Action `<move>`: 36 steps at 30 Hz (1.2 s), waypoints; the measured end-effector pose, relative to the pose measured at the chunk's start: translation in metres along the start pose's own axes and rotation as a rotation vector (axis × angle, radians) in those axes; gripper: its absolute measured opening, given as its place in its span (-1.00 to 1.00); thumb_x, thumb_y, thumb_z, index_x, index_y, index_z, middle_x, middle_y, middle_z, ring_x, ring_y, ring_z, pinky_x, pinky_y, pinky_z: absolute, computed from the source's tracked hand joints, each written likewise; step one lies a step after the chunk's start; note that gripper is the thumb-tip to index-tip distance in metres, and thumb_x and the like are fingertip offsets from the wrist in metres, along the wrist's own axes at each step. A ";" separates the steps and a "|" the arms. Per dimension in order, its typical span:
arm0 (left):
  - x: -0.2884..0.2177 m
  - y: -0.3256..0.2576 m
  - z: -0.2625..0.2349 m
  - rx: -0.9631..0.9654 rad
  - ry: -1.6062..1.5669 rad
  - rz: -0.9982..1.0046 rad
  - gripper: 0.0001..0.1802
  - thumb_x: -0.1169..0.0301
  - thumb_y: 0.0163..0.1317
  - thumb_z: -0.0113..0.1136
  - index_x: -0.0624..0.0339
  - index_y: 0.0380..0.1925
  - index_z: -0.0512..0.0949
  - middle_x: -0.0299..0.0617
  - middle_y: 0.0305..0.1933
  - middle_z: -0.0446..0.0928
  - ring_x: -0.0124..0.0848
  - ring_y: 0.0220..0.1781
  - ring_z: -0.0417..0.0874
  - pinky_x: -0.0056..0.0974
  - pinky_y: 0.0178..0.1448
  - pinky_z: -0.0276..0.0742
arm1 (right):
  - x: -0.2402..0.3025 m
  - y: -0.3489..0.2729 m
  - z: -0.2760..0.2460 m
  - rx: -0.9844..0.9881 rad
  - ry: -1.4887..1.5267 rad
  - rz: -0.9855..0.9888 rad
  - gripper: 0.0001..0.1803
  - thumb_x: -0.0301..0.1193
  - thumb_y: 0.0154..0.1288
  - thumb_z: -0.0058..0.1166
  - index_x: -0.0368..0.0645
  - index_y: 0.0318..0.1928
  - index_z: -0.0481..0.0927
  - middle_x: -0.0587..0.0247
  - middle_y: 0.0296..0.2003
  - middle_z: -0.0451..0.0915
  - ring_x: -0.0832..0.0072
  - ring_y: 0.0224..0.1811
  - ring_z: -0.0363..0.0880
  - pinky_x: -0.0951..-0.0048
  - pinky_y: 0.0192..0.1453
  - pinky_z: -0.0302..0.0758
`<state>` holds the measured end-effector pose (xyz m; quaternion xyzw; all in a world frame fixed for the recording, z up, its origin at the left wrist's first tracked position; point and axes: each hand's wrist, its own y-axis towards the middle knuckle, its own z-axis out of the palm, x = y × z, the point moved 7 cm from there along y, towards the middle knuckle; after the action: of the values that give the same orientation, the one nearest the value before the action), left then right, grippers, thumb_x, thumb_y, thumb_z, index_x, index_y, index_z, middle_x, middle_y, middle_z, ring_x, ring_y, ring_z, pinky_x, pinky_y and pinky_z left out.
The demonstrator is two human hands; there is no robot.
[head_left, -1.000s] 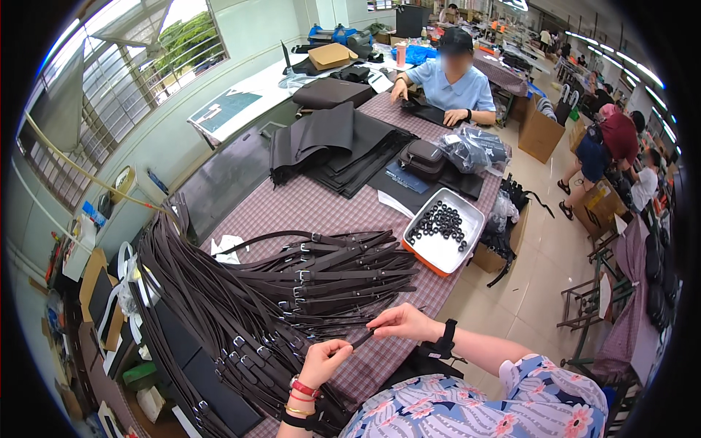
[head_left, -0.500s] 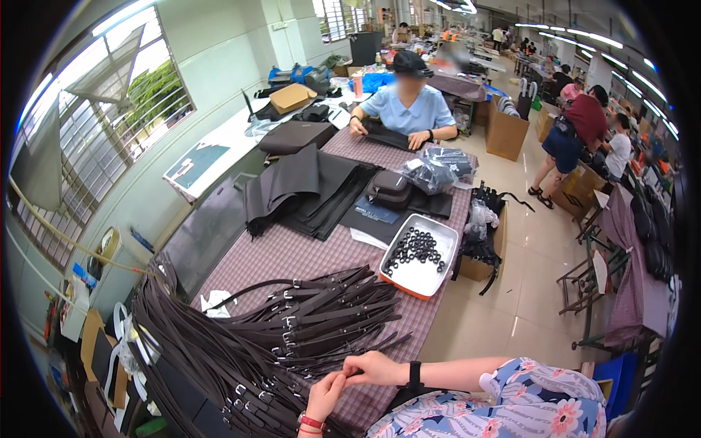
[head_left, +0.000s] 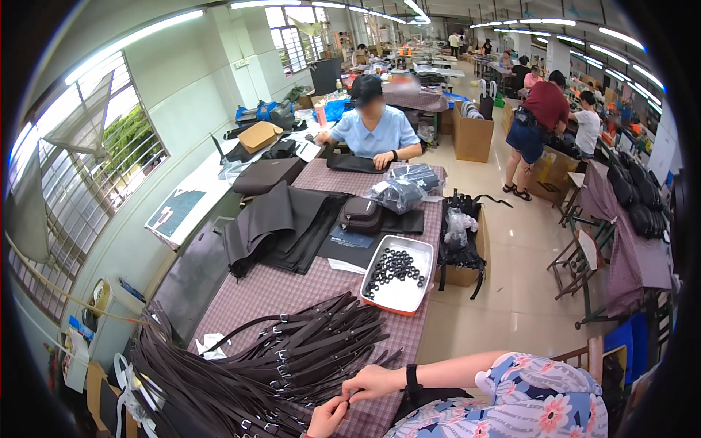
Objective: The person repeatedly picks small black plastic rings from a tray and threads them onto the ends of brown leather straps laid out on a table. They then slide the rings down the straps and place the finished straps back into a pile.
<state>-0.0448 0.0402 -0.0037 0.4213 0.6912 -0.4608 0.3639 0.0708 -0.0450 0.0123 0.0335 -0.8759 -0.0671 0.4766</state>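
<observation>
My left hand [head_left: 328, 418] and my right hand [head_left: 369, 382] meet at the table's near edge. Their fingertips are pinched together around something small that I cannot make out. Just beyond and to the left of them lies a large heap of dark brown straps [head_left: 321, 332] with silver buckles. The strap ends reach close to my fingers. A white tray [head_left: 404, 298] with an orange-red lower edge stands farther off on the right side of the table. Many small black rings [head_left: 396, 267] are spread inside it.
Dark flat sheets [head_left: 266, 226], a small dark zipped case [head_left: 360, 214] and plastic-wrapped packets [head_left: 403, 188] cover the table's far part. A person in a light blue shirt [head_left: 374, 133] sits beyond, handling a dark piece. A filled carton [head_left: 464, 248] stands right of the checked tablecloth [head_left: 263, 299].
The view has tilted up and turned slightly right, so the table sits lower and more left. My hands stay pinched together. The seated person's hand has shifted on the dark piece.
</observation>
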 end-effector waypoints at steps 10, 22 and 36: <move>0.032 0.007 -0.010 -0.102 0.028 0.022 -0.77 0.32 0.42 0.04 0.23 -0.28 0.59 -0.37 -0.57 0.54 -0.61 -0.57 0.46 -0.43 -0.45 0.38 | 0.007 0.015 0.038 -0.035 -0.488 -0.127 -0.76 -0.25 0.26 0.12 -0.14 -0.27 0.43 0.21 -0.41 0.54 0.21 -0.23 0.57 0.30 -0.22 0.48; 0.040 -0.010 -0.017 0.238 -0.411 -0.026 -0.68 0.45 0.41 0.05 0.39 0.10 0.45 -0.22 -0.13 0.58 -0.49 -0.08 0.59 -0.39 0.08 0.47 | 0.026 0.020 0.023 -0.056 0.102 -0.291 -0.68 -0.35 0.22 0.20 -0.18 -0.04 0.53 0.16 -0.30 0.44 0.18 -0.24 0.54 0.24 -0.23 0.50; 0.043 0.001 -0.022 0.058 -0.412 -0.033 -0.84 0.48 0.33 0.10 0.30 -0.15 0.53 -0.29 -0.30 0.57 -0.54 -0.29 0.56 -0.42 -0.18 0.47 | 0.025 0.024 0.020 -0.186 -0.040 -0.287 -0.75 -0.31 0.24 0.16 -0.10 -0.11 0.51 0.23 -0.37 0.56 0.23 -0.35 0.60 0.27 -0.40 0.50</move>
<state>-0.0624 0.0719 -0.0356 0.3171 0.5953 -0.5630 0.4776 0.0406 -0.0225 0.0257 0.1127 -0.8613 -0.2161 0.4458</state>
